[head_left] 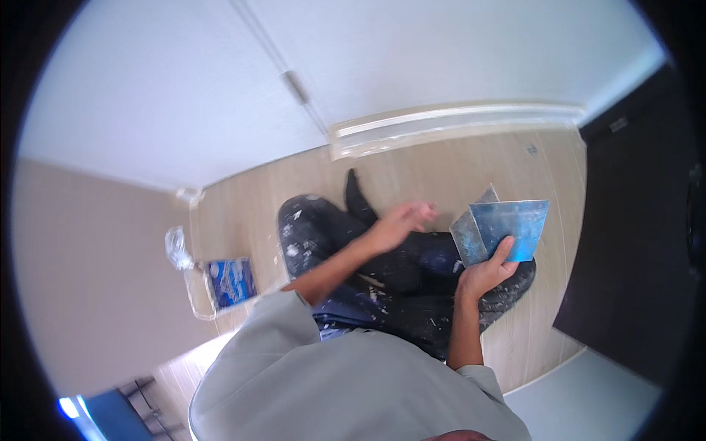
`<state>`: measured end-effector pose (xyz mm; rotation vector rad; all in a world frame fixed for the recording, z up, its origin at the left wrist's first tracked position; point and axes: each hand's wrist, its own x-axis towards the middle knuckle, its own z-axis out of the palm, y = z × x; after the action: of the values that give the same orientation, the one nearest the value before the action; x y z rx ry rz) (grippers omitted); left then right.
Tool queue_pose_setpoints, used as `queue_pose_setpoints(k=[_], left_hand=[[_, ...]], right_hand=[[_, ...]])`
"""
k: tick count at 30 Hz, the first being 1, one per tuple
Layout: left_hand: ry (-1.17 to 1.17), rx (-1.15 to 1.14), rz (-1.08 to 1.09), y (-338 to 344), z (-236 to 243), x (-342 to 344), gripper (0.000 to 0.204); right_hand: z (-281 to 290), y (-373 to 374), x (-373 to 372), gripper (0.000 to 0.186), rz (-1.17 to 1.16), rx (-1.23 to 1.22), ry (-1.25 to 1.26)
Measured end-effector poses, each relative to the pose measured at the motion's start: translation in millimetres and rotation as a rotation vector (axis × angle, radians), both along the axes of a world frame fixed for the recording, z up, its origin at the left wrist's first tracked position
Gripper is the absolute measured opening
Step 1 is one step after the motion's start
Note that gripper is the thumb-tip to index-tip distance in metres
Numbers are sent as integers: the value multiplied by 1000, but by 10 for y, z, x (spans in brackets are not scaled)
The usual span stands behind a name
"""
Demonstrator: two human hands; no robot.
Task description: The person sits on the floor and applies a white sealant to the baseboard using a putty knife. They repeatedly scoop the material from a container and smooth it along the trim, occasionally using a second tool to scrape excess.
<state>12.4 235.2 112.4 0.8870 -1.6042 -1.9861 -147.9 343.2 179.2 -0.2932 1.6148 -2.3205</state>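
Observation:
My right hand [488, 276] is closed around a pair of wide putty knives, its thumb lying across the front one. The front putty knife [511, 219] has a broad flat blade that reflects blue. Behind it, at an angle, sits a second putty knife [471, 239], grey and smeared; their handles are hidden in my grip. My left hand [401, 224] hovers over my crossed legs, left of the blades and apart from them. It is slightly blurred, with loosely bent fingers, the thumb apart and nothing visible in it.
A blue printed pack [232, 282] lies on the wood-look floor at the left, beside crumpled clear plastic [177, 248]. Ahead stands a white wall with a taped, plastic-edged baseboard strip [463, 121]. A dark panel [632, 220] rises at the right, a beige panel [95, 272] at the left.

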Motion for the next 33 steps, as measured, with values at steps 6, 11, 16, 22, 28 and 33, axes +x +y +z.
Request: queue_pose_setpoints(k=[6,11,16,22,28,33], left_hand=[[491,67,658,851,602,619,41],[565,147,989,981,729,1418,33],[889,355,1205,1121,871,2082,36],[1031,384,1018,1135,930,2008,47],[864,147,1237,1319,1093,2163,43],[678,-35,1258,1469,1145,2530,35]], right_hand=[[278,-295,1378,42,460,-53,-72],[261,-274,2188,46,701,-115,5],[185,-450,2330,45,762,-162,-63],[130,-343,2727,26,1049,103,423],[98,-584,2082,44,1209,-120,258],[-944,-2006,627,45,624,52,-392]])
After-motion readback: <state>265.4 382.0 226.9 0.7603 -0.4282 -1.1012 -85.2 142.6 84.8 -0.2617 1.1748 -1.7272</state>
